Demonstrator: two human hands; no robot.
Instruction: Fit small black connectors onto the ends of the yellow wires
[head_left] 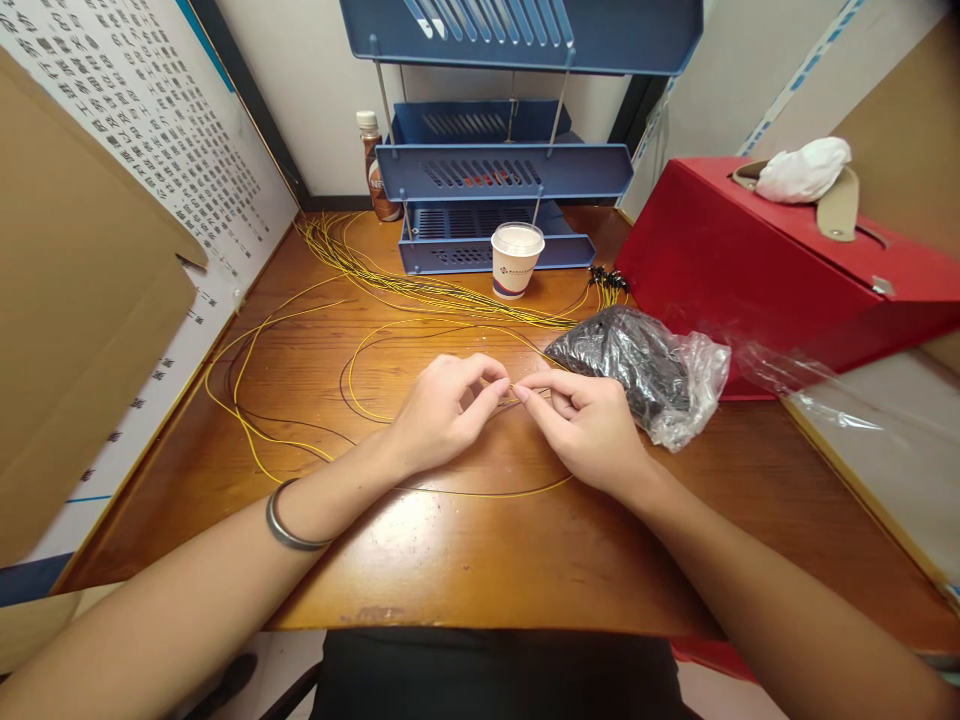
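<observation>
My left hand (448,408) and my right hand (585,425) meet fingertip to fingertip over the middle of the table. Each pinches a thin yellow wire between thumb and forefinger, close to the other's grip. What lies right at the fingertips is too small to make out. From the hands the yellow wire (367,346) loops out over the table to the left, with a dark wire (343,385) running beside it. Just beyond my right hand lies a clear plastic bag (637,365) full of small black pieces.
A bundle of yellow wires (420,300) stretches across the back, its black-tipped ends (609,284) at the right. Behind stand a paper cup (517,262), a blue tiered rack (510,172) and a bottle (379,170). A red box (757,280) bounds the right side, cardboard (82,300) the left.
</observation>
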